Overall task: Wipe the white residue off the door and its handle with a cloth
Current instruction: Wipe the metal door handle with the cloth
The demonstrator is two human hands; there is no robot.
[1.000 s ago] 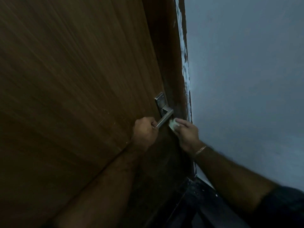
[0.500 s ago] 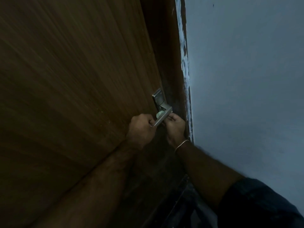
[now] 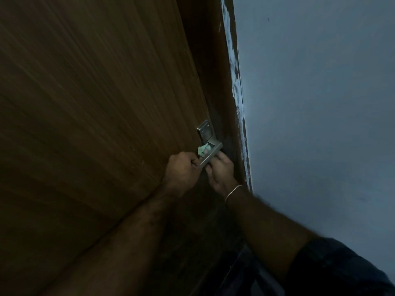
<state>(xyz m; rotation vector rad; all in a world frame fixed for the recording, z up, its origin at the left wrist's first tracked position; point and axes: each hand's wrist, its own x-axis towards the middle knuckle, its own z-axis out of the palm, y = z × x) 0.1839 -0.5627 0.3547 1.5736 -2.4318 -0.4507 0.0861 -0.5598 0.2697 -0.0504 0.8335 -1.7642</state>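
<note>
While the left hand (image 3: 183,167) stays clenched around the free end of the metal handle (image 3: 210,154), steadying the lever, the right hand (image 3: 220,170) has come in underneath it. A second ago that hand was out to the right of the lever with the cloth (image 3: 202,150) pinched at its fingertips, clear of the metal; now its fingers are curled up behind the lever and the pale green cloth shows above it, pushed into the gap between the lever and the backplate (image 3: 206,131). That suggests the wiping has shifted from the lever's outer face to its inner side and the neck where it joins the plate, so the handle part of the job looks to be under way rather than finished.

The door (image 3: 96,103) itself fills the left of the view, dark wood. A ragged white streak (image 3: 236,86) runs down the frame edge next to the grey wall (image 3: 320,103); it looks untouched.

The light is poor. The right fingertips are hidden behind the lever, so their grip on the cloth is inferred, and most of the cloth is out of sight. Whether any residue remains on the handle cannot be made out. The door's lower part and the floor are lost in shadow.
</note>
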